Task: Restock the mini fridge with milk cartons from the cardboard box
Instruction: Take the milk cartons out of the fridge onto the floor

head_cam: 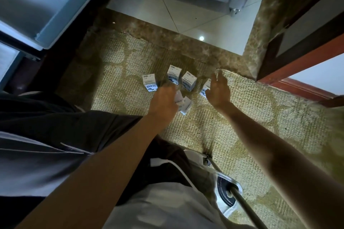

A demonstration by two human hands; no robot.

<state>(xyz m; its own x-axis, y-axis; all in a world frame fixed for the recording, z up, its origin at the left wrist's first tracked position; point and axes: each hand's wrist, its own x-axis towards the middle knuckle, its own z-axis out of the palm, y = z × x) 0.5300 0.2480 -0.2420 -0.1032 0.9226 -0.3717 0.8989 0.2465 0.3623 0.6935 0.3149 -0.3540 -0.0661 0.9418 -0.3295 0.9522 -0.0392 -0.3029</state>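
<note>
Reaching down: right hand [218,87] spread, fingers straight, just beside rightmost carton [204,87]. Left hand [164,100] blurred, over tipped cartons [185,105]; grip cannot tell. Three upright cartons [174,75] on carpet [260,117]. Fridge [46,5] upper left.

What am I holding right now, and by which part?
Right hand holds nothing. Left hand is blurred over a carton; a hold cannot be told.

Beige patterned carpet [242,117] underfoot. Brown marble border [149,26] beyond it, then pale floor tiles [186,15]. Dark wooden door frame [297,42] at right.
</note>
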